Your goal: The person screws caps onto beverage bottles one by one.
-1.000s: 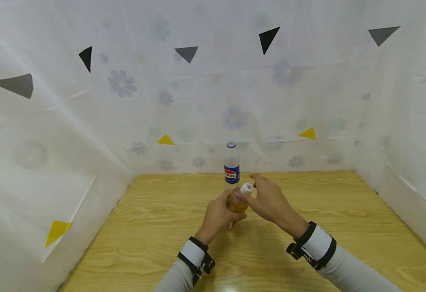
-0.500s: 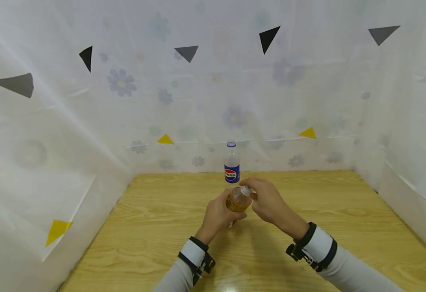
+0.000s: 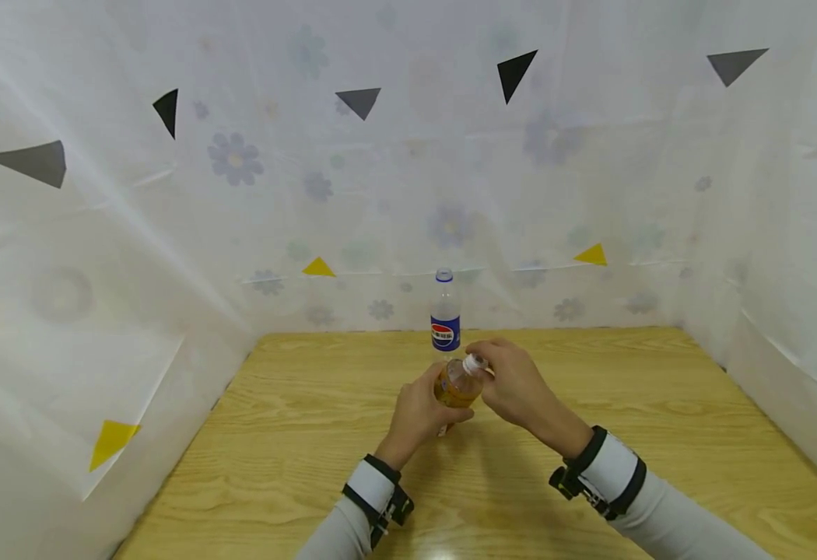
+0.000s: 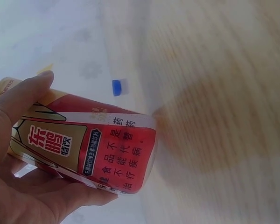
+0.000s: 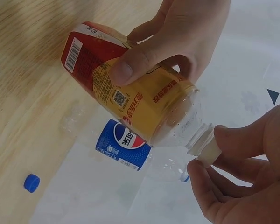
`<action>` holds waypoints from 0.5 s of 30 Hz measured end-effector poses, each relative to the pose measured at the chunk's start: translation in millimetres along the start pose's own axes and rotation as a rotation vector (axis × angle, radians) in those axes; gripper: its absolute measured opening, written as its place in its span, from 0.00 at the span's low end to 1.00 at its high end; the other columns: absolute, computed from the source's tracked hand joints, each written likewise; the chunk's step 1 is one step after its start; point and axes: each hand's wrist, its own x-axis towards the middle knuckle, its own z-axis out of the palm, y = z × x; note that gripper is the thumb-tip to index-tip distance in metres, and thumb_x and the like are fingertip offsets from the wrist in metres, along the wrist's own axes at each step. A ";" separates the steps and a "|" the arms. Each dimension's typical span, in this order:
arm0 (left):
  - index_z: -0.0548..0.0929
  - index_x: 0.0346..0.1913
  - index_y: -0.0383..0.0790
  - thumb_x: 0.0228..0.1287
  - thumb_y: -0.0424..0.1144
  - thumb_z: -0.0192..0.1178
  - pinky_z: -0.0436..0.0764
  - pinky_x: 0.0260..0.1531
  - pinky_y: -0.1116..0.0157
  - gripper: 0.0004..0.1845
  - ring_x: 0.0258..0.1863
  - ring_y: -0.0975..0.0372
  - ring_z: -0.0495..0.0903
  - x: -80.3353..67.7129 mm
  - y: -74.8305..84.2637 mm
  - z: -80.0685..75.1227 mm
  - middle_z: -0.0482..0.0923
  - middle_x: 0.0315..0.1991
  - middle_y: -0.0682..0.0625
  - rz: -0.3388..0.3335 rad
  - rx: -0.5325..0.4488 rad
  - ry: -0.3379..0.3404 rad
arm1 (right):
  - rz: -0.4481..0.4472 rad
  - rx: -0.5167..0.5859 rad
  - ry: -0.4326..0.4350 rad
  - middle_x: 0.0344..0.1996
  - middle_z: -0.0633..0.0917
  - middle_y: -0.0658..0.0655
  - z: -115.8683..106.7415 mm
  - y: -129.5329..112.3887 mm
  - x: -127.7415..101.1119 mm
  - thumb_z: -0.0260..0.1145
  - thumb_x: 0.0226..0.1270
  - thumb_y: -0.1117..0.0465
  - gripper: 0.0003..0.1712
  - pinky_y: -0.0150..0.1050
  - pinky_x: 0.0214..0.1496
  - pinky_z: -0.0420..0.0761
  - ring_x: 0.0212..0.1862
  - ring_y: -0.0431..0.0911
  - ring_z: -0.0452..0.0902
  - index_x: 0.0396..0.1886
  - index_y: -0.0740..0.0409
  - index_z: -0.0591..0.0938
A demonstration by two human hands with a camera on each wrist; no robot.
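Note:
My left hand [image 3: 419, 408] grips a drink bottle [image 4: 84, 144] with a red and gold label, fingers and thumb round its body. The bottle leans, its neck toward my right hand [image 3: 520, 389]. In the right wrist view, thumb and fingers of that hand pinch the white cap [image 5: 208, 148] at the bottle's mouth. Amber liquid shows through the clear shoulder. Behind it stands an upright Pepsi bottle [image 3: 445, 333], clear with a blue label and an uncapped mouth. My left hand and the drink bottle hide its base in the head view.
A loose blue cap [image 5: 31, 183] lies on the wooden table [image 3: 296, 467], near the Pepsi bottle. Pale plastic sheeting [image 3: 408, 194] with flower prints and coloured triangles encloses the table's back and sides.
The right fingers, apart from the cap a second ago, have come round it and pinch it. The left hand and its bottle have barely moved. The Pepsi bottle has stayed put.

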 end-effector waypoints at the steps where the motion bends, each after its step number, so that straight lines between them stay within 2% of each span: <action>1: 0.77 0.65 0.50 0.49 0.48 0.81 0.85 0.47 0.57 0.39 0.50 0.56 0.86 0.0 0.0 0.1 0.86 0.53 0.49 0.003 0.002 -0.001 | 0.004 -0.002 0.003 0.43 0.85 0.64 -0.1 0.7 0.1 0.68 0.65 0.71 0.13 0.46 0.37 0.84 0.40 0.53 0.83 0.50 0.66 0.84; 5: 0.77 0.66 0.51 0.49 0.49 0.81 0.85 0.47 0.58 0.39 0.51 0.57 0.85 -0.6 -0.3 1.2 0.86 0.53 0.49 0.009 0.016 -0.004 | 0.023 -0.017 0.011 0.33 0.83 0.58 -0.1 3.8 1.0 0.70 0.69 0.62 0.10 0.39 0.31 0.78 0.32 0.46 0.77 0.42 0.65 0.84; 10: 0.76 0.66 0.51 0.49 0.47 0.81 0.85 0.47 0.57 0.39 0.51 0.56 0.85 -0.8 -0.1 1.9 0.86 0.54 0.49 0.014 0.030 0.005 | 0.045 -0.040 0.019 0.23 0.76 0.51 1.9 7.6 2.3 0.69 0.71 0.54 0.14 0.36 0.27 0.68 0.25 0.43 0.68 0.30 0.58 0.80; 15: 0.76 0.67 0.51 0.50 0.47 0.81 0.85 0.47 0.57 0.39 0.51 0.56 0.85 -1.1 0.4 1.1 0.85 0.54 0.49 0.016 0.031 0.004 | 0.053 -0.065 0.024 0.20 0.71 0.51 3.3 9.1 2.9 0.68 0.72 0.51 0.17 0.36 0.25 0.63 0.22 0.43 0.63 0.28 0.57 0.77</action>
